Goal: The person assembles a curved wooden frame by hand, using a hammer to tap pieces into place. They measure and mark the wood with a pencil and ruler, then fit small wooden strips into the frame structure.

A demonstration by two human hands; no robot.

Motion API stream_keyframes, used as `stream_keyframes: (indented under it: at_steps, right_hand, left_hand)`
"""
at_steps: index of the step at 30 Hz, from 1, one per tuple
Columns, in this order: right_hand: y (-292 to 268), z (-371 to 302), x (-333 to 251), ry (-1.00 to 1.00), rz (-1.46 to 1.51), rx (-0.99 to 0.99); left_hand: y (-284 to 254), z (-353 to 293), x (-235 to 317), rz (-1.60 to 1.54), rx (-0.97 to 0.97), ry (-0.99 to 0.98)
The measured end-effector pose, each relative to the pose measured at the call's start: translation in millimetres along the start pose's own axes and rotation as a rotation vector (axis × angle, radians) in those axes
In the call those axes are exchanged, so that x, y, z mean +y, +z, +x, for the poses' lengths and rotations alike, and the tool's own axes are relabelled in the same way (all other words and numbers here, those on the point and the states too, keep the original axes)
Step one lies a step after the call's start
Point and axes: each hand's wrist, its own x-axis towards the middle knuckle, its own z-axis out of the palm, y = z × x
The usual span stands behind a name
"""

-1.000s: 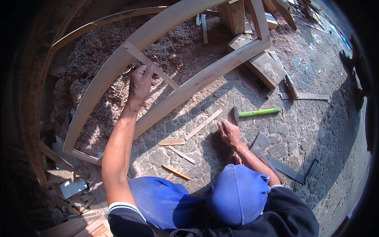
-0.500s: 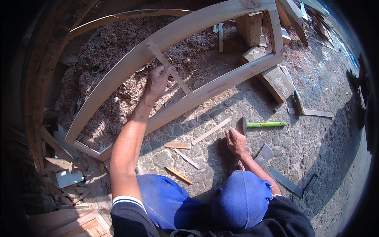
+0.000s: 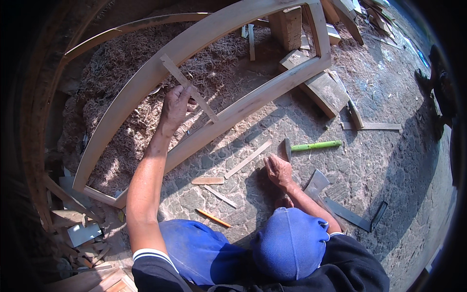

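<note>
A large curved wooden frame [image 3: 124, 100] lies tilted over the shavings. Across its opening runs a thin wooden strip [image 3: 206, 106], its upper end over the arched rail and its lower end at the straight rail. My left hand [image 3: 175, 108] is closed on this strip near its middle, thumb and fingers pinching it. My right hand [image 3: 279, 171] is held low over the ground with its fingers curled; whatever may be in them is hidden. Right beside it lies a hammer [image 3: 316, 145] with a bright green handle.
Wood shavings [image 3: 116, 73] heap behind the frame. Timber blocks [image 3: 328, 92] support its right end. On the stone ground lie a yellow pencil [image 3: 214, 218], a loose strip [image 3: 248, 159], a flared metal blade [image 3: 317, 181] and a square [image 3: 350, 215]. A dark shoe [image 3: 422, 77] shows far right.
The whole scene has shifted left in the picture as my head moved. My left hand stays on the strip, and my right hand remains curled near the hammer.
</note>
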Motion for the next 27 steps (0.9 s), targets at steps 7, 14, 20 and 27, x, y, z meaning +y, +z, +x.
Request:
stream_keyframes:
  at_steps: [7,14,20,27]
  right_hand:
    - [0,-1,-1,0.017,-0.005,-0.013]
    - [0,0,-2,0.053,-0.07,-0.05]
    - [-2,-2,0,0.043,-0.067,-0.04]
    - [-3,-1,-2,0.009,-0.018,-0.011]
  left_hand:
    - [-2,2,-6,-0.043,-0.008,-0.031]
    - [-2,0,-13,-0.037,0.016,-0.061]
    - [2,-1,-9,-0.052,0.015,-0.156]
    - [4,-4,-16,-0.027,-0.005,-0.076]
